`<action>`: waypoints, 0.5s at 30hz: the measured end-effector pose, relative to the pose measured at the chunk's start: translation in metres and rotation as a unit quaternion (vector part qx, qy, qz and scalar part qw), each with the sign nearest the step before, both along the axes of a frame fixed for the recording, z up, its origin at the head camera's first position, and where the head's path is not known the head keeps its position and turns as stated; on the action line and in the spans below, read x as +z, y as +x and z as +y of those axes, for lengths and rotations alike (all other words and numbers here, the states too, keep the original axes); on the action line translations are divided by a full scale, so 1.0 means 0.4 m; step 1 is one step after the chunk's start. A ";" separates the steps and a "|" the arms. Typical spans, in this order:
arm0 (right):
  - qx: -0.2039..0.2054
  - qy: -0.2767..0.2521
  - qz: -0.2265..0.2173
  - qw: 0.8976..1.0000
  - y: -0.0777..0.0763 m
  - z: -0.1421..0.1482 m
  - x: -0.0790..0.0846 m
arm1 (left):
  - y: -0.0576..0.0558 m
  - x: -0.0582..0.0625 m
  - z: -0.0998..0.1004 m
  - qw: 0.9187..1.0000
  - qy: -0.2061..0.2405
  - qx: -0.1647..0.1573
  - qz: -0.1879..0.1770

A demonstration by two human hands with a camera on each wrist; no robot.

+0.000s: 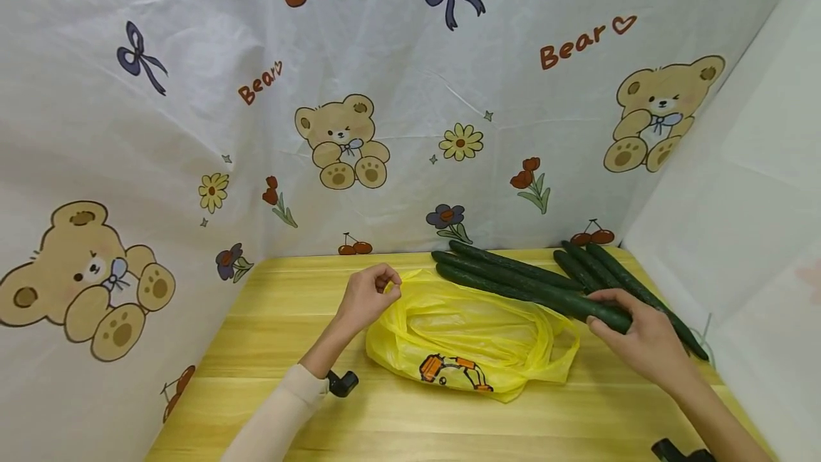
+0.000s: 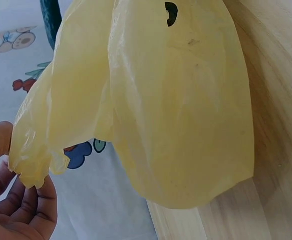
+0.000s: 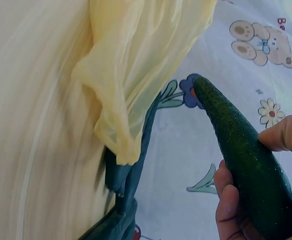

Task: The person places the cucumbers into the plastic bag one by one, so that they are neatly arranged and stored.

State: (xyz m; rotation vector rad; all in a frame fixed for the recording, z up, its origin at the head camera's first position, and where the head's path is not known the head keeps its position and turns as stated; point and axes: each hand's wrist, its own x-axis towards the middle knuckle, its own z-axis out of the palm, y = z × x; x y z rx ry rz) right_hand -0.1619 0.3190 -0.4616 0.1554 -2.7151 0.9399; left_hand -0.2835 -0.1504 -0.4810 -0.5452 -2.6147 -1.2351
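Note:
A yellow plastic bag [image 1: 474, 369] with an orange and black print sits on the table, its mouth spread toward the back. My left hand [image 1: 368, 296] pinches the bag's left handle between thumb and fingers; in the left wrist view the gathered handle [image 2: 33, 165] hangs from the fingertips. With my right hand [image 1: 648, 341] I grip a long dark green cucumber [image 1: 577, 304] near its right end. It slants across behind the bag's right side, raised in the right wrist view. Two other cucumbers [image 1: 513, 262] lie behind the bag, partly overlapped by the held one.
Several more cucumbers [image 1: 609, 273] lie side by side at the table's back right, near the white side wall [image 1: 737, 198]. A white cloth [image 1: 398, 55] printed with bears and flowers stands along the back and left of the wooden table [image 1: 308, 419].

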 end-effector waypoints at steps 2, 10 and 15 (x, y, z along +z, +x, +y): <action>0.007 -0.007 -0.011 1.000 0.003 -0.007 0.007 | 0.001 0.001 0.000 1.000 0.001 0.001 -0.001; 0.031 -0.010 0.003 0.999 0.007 -0.025 0.022 | 0.002 0.003 0.001 1.000 -0.002 -0.001 0.002; 0.058 -0.023 0.000 0.998 0.009 -0.034 0.023 | 0.005 0.009 0.000 1.000 -0.005 -0.001 0.007</action>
